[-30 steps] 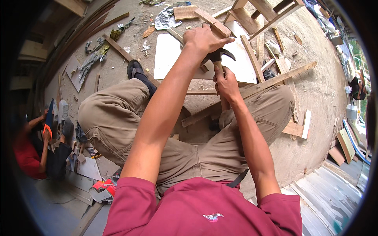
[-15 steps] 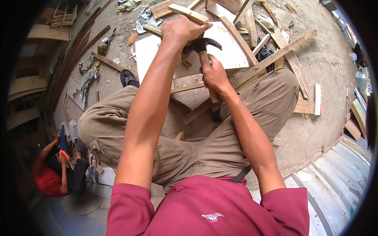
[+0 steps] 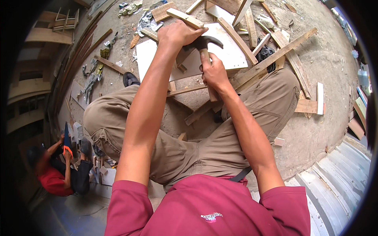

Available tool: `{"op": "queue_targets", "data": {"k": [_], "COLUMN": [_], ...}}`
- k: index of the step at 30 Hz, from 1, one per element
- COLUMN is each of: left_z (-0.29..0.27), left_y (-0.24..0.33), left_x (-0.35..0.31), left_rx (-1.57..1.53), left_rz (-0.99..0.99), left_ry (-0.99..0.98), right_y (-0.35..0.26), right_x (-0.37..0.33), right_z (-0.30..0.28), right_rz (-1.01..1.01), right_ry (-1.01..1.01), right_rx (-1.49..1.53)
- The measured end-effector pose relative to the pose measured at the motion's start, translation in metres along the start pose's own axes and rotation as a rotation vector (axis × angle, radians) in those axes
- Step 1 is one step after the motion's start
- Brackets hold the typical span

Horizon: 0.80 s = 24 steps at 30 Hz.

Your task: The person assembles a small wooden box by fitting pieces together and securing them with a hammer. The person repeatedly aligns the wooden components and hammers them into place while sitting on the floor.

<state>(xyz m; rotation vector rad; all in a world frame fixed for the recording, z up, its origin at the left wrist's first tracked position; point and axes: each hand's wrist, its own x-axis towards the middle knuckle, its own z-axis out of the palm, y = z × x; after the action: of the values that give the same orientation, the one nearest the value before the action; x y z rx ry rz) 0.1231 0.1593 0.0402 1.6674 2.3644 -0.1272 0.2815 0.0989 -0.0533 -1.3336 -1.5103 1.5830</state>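
In my right hand point(image 3: 214, 71) is the wooden handle of a claw hammer point(image 3: 210, 39), my fingers closed round it and its dark head pointing away from me. My left hand point(image 3: 176, 33) is closed at the near side of a short wooden block point(image 3: 185, 18), with the thumb stretched to the right along it. The hammer head lies just below that thumb. Beneath both hands is a white board point(image 3: 232, 48) on a wooden frame, between my bent legs. My left forearm and hand hide part of the board, and whatever the left fingertips press on.
Long wooden strips point(image 3: 273, 59) cross at the right of the board. Scrap wood point(image 3: 293, 63) and crumpled wrappers point(image 3: 93, 80) litter the floor. At the lower left a co-worker in red point(image 3: 57, 181) holds a handsaw point(image 3: 67, 137). Metal sheeting point(image 3: 328, 185) lies at the lower right.
The view has shifted slightly. Both hands keep the same hold on the hammer and the wooden block, with hardly any movement. The co-worker's handsaw has tilted a little.
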Motion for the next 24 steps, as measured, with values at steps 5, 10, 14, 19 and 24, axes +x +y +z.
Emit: {"op": "queue_targets", "data": {"k": [5, 10, 14, 19, 24], "left_z": [0.001, 0.003, 0.000, -0.004, 0.005], "left_y": [0.008, 0.003, 0.004, 0.009, -0.003], "left_x": [-0.002, -0.006, -0.007, -0.005, 0.004], "left_rx": [0.001, -0.012, -0.061, 0.003, -0.123], "left_rz": [-0.011, -0.029, 0.005, -0.065, -0.021], "left_ry": [-0.012, -0.028, -0.058, -0.086, -0.092], "right_y": [0.006, -0.017, 0.000, 0.001, 0.001], "right_x": [-0.020, -0.021, -0.034, -0.042, -0.044], "right_z": [0.024, 0.009, 0.018, 0.023, 0.017], "right_rz": [-0.093, -0.229, -0.371, -0.371, -0.462], "right_ry": [-0.037, -0.021, 0.000, 0.019, 0.028], "right_rx": [-0.293, -0.213, -0.272, -0.298, -0.337]}}
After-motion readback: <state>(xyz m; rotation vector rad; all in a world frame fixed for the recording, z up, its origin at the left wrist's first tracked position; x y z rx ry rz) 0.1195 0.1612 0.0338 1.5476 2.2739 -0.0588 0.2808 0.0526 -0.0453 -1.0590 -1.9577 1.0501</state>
